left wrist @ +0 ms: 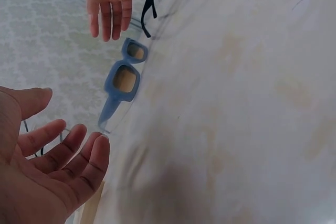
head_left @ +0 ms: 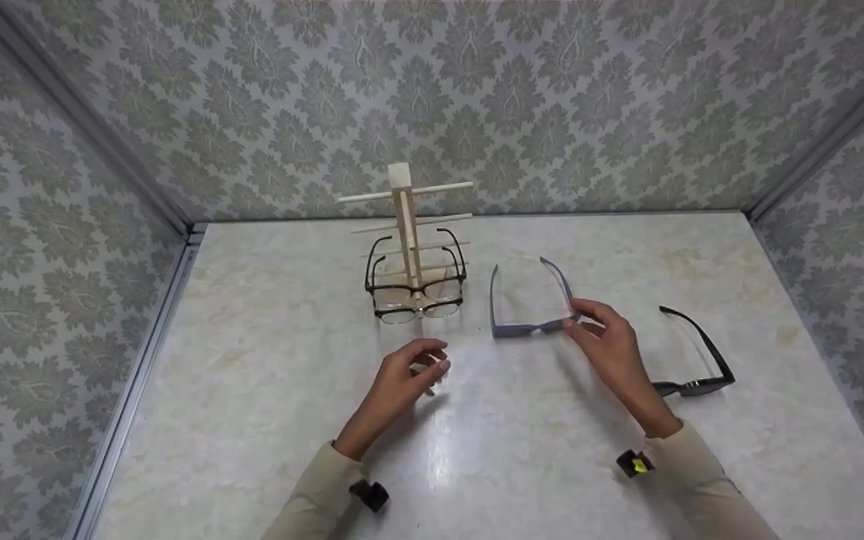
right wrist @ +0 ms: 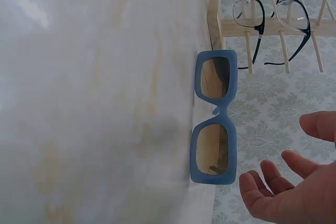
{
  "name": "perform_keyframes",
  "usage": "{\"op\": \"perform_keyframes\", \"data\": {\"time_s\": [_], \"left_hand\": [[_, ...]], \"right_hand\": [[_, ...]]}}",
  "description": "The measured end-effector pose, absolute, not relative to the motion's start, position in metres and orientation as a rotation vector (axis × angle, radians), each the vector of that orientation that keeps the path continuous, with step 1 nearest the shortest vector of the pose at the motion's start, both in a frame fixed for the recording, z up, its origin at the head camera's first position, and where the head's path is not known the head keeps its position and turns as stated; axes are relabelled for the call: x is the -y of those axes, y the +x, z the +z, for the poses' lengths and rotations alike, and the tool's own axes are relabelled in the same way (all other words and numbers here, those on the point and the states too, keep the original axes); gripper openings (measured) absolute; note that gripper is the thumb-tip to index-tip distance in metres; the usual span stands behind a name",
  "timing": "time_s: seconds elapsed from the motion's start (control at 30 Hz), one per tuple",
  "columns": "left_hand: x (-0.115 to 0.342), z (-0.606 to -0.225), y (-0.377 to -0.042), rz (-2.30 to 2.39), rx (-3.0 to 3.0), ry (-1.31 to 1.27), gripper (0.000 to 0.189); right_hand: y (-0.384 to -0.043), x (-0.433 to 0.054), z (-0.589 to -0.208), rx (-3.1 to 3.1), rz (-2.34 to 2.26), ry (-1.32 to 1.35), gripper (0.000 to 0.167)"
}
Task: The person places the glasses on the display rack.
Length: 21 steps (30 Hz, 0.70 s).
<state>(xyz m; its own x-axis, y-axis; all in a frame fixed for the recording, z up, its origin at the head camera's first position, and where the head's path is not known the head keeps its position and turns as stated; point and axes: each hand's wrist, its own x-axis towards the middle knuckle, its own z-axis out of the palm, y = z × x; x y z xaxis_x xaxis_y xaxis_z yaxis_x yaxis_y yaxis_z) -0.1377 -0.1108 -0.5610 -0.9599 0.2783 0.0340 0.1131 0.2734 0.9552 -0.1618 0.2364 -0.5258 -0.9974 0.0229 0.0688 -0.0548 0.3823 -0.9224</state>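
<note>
Blue-purple thick-framed sunglasses (head_left: pixel 518 331) with brownish lenses lie on the table, temples spread toward the wall. My right hand (head_left: pixel 612 349) is at their right front corner, thumb and fingers parted around it in the head view. From the right wrist view, the same hand (right wrist: pixel 296 192) has loosely bent fingers beside the sunglasses (right wrist: pixel 214 179), with a gap between. My left hand (head_left: pixel 406 375) hovers in front of the wooden eyeglass stand (head_left: pixel 400 177), fingers relaxed and holding nothing. Two pairs of dark-rimmed eyeglasses (head_left: pixel 439 280) hang on the stand's lower pegs.
Black sunglasses (head_left: pixel 711 385) lie to the right, partly hidden by my right wrist. Bare upper pegs (head_left: pixel 443 187) stick out sideways from the stand. Patterned walls (head_left: pixel 477 97) close the table (head_left: pixel 252 360) in at the back and both sides.
</note>
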Motion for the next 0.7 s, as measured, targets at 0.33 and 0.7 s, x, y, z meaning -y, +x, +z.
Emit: {"op": "perform_keyframes", "data": {"time_s": [0.33,0.7], "left_hand": [[0.091,-0.573,-0.14,1.832,-2.289,0.387,0.042],[0.069,-0.578,-0.146,1.845,-2.251,0.404,0.051]], "right_hand": [[-0.158,-0.236,-0.533,2.582,1.704,-0.035,0.047],[-0.162,-0.241,-0.548,2.589,1.702,-0.061,0.048]]}}
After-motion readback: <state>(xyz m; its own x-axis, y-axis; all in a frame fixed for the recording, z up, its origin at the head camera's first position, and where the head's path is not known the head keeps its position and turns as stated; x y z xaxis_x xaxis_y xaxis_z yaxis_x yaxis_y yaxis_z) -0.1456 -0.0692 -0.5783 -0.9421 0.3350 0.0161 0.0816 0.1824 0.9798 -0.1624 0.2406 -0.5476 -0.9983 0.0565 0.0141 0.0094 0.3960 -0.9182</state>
